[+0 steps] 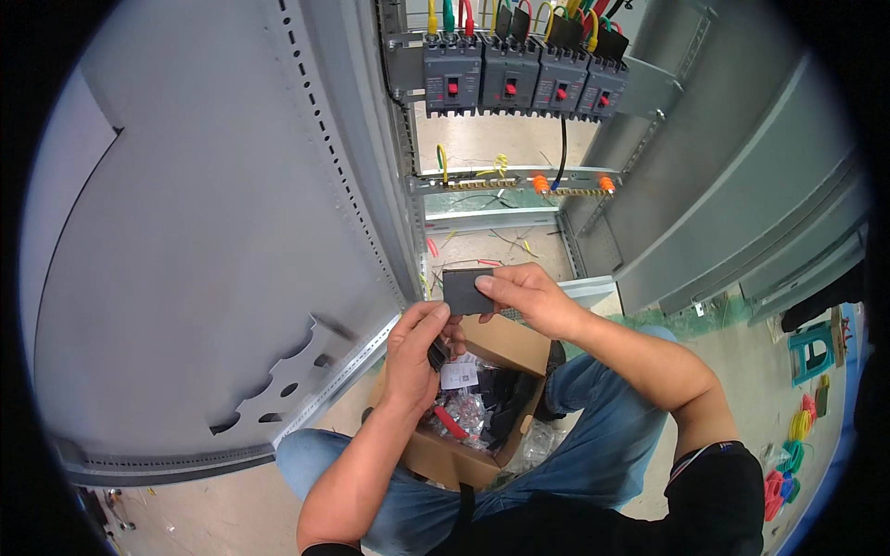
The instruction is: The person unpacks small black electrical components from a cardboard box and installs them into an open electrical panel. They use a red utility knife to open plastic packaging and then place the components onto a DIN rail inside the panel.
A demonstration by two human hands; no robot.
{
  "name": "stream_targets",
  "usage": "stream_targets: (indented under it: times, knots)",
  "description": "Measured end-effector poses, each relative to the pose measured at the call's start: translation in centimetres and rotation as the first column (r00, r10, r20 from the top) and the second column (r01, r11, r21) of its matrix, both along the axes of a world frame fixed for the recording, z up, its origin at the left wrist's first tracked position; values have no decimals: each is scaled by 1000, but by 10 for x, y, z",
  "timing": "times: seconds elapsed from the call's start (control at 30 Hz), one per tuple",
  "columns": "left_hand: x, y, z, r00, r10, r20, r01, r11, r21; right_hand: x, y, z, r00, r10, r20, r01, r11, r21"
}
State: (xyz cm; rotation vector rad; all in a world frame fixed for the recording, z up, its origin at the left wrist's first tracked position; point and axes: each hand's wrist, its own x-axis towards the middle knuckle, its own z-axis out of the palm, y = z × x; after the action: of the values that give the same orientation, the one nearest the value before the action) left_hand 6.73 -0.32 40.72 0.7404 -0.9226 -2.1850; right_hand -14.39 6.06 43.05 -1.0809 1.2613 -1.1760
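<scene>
My right hand (536, 298) pinches a flat, dark, rectangular plate (464, 293), thumb on its face. Close to the plate's lower left corner is my left hand (414, 345), fingers closed around at least one more black piece (438, 354), mostly hidden by the fingers. Both hands are above an open cardboard box (514, 345) between my legs. In the box lie several black pieces (502, 400), clear plastic bags (461, 414), a white printed paper (459, 374) and a red item (451, 423).
Ahead, several circuit breakers (511, 85) with coloured cables hang in a grey metal cabinet. Below them runs a rail with orange insulators (541, 183) and a black cable (563, 148). A large metal door (213, 204) fills the left. A teal stool (812, 354) and wire coils (799, 425) are at right.
</scene>
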Motion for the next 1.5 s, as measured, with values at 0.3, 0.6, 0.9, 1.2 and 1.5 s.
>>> stream_targets:
  times: [0.3, 0.6, 0.9, 1.2, 1.5]
  knots:
    - [6, -6, -7, 999, 46, -2, -46, 998, 39, 7, 3, 25, 862, -272, -429, 109, 923, -368]
    - [-5, 5, -19, 1000, 12, 14, -13, 998, 69, 24, -8, 13, 978, -192, -79, 176, 968, -177]
    - [-2, -2, -28, 997, -75, -1, 75, 996, 46, -77, -147, 156, 411, -828, -380, 268, 509, -818]
    - [8, 0, -17, 992, -118, -41, 119, 992, 34, -86, -184, 174, 243, -840, -486, 237, 537, -810]
    - [12, -4, -25, 991, -118, -65, 119, 993, 16, -84, -189, 184, 196, -809, -554, 198, 586, -786]
